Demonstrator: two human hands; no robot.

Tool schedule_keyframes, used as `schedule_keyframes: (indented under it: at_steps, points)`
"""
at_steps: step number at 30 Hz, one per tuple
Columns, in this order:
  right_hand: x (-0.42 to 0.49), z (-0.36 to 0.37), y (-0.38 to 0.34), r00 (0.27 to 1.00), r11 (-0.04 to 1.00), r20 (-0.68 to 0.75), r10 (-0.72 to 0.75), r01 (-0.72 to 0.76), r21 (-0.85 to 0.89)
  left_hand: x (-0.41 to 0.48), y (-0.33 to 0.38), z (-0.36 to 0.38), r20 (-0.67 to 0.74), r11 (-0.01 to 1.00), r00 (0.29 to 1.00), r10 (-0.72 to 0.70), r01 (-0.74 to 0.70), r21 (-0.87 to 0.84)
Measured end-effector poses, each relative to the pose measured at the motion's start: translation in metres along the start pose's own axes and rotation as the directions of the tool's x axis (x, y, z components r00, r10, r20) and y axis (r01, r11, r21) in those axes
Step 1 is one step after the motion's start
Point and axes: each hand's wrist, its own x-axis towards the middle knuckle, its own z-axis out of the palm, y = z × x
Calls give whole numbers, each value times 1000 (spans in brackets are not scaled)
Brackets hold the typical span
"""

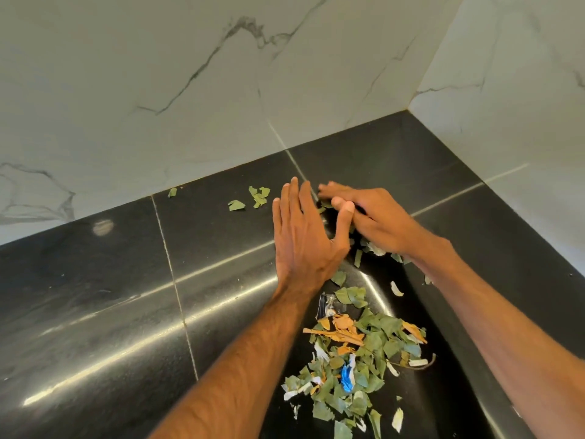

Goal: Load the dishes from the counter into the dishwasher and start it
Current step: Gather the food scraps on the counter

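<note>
1. Head view: left hand (304,239) is flat, fingers straight & together, thumb spread, holding nothing. It's set like a wall on the glossy black stone-tile table (110,296).
2. Right hand (370,217) is just beside it, palm down, fingers stretched over scraps, gripping nothing; prob. raking bits twd the left palm.
3. Heap of torn green leaf, orange peel & paper scraps (348,353) lies between the forearms. Stray green leaf bits (258,198) sit near the white marble-look wall (158,74).
4. No dishes, no dishwasher in view; looks like table clean-up.
</note>
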Motion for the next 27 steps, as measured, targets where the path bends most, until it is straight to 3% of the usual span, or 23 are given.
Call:
schedule_keyframes:
  at_steps: [4, 7, 9, 12, 15, 18, 22, 24, 27]
  points:
    - [-31, -28, 5, 947, 987, -289, 138, -107, 121, 1, 0, -1, -1, 995, 1000, 31, -31, -98]
    - [-39, -18, 19, 949, 966, -182, 258, -256, 33, 1, -1, 0, -7, 989, 999, 39, -39, -140]
    - [-47, 5, 14, 972, 969, -73, 224, -231, -90, 2, -2, 2, -8, 988, 999, 51, -51, -143]
    - [-69, 25, -11, 992, 990, 11, 128, -127, -66, 4, -3, 4, -3, 985, 997, 78, -77, -153]
    - [-100, 16, -22, 976, 989, -158, 150, -151, 2, 5, -5, 4, -11, 975, 992, 126, -126, -184]
    - [-135, -2, -11, 883, 945, -357, 305, -328, -4, 5, -6, 3, -18, 966, 985, 171, -172, -193]
    - [-179, 8, -1, 808, 820, -288, 513, -561, -114, 4, -4, 3, -20, 959, 978, 207, -207, -193]
    - [-184, 27, -11, 797, 784, -306, 520, -588, -199, 4, -5, 4, -24, 957, 976, 218, -218, -189]
    - [-168, 55, -44, 815, 801, -286, 505, -565, -196, 6, -6, 5, -17, 957, 973, 229, -228, -181]
